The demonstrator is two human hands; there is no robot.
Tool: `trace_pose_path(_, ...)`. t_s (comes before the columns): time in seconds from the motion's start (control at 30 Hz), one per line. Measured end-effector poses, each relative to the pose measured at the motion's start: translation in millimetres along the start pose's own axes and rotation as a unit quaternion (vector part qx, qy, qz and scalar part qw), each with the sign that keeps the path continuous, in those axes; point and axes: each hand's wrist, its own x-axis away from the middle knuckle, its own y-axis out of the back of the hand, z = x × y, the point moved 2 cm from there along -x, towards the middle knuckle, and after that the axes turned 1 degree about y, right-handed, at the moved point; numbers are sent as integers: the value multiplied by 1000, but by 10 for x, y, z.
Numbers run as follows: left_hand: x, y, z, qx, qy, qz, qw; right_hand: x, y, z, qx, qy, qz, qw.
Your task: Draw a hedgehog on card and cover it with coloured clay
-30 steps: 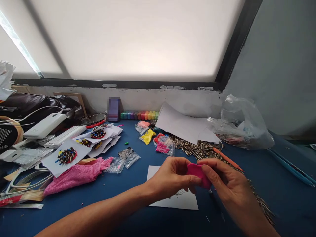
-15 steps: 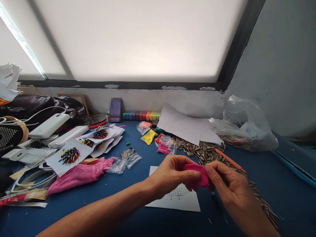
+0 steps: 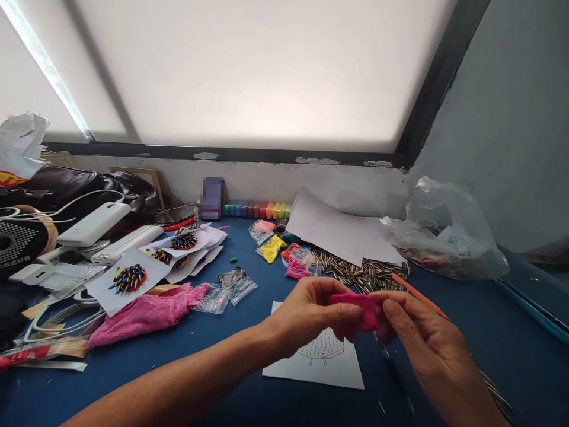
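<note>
A flattened piece of bright pink modelling clay (image 3: pixel 366 311) is between my hands, above the blue table. My left hand (image 3: pixel 306 313) is closed on it, thumb pressed over the front and fingers behind. The bent fingers of my right hand (image 3: pixel 422 335) meet the clay's right edge, with the thumb near the index finger. Beneath my hands lies a white sheet (image 3: pixel 329 373) with a line drawing of a rounded, scale-patterned body on short legs; its upper part is hidden. Behind and to the right are striped sunflower seeds (image 3: pixel 347 267).
Small bags of clay (image 3: pixel 272 248) lie behind my hands. Left are a pink cloth (image 3: pixel 142 314) and white cards (image 3: pixel 153 270) bearing seed-and-clay figures. At the back stand coloured clay blocks (image 3: pixel 262 210), paper sheets (image 3: pixel 329 225) and a plastic bag (image 3: pixel 462 237). An orange pen-like stick (image 3: pixel 418 295) lies right.
My right thumb has shifted slightly right, away from the clay's edge, while the index finger stays against it. My left hand still holds the clay. The whole view has shifted slightly.
</note>
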Motion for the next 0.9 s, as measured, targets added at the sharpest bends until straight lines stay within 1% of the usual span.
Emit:
trace_pose_path(0.07, 2, -1, -28, 11, -15, -5, 1000, 12, -40, 39, -6, -13, 21, 1000)
trace_pose_path(0.13, 9, -3, -43, 15, -18, -8, 1000, 37, -76, 93, -36, -26, 0, 999)
trace_pose_path(0.23, 24, -13, -55, 2, -8, -3, 1000, 64, -118, 137, -77, -21, 6, 997)
trace_pose_path(0.3, 32, -20, -65, -18, -7, 3, 1000, 63, -122, 122, -80, -10, 19, 997)
trace_pose_path(0.4, 36, -18, -72, -38, -15, -4, 999, 45, -113, 71, -59, 15, 28, 998)
trace_pose_path(0.57, 30, -5, -67, -26, -15, -16, 999, 39, -96, 40, -24, 34, -6, 999)
trace_pose_path(0.77, 18, 9, -83, -31, -13, -22, 999, 56, -98, 77, 29, 84, 45, 995)
trace_pose_path(0.9, 2, 32, -58, -54, -22, -13, 998, 51, -78, 71, 56, 74, 20, 996)
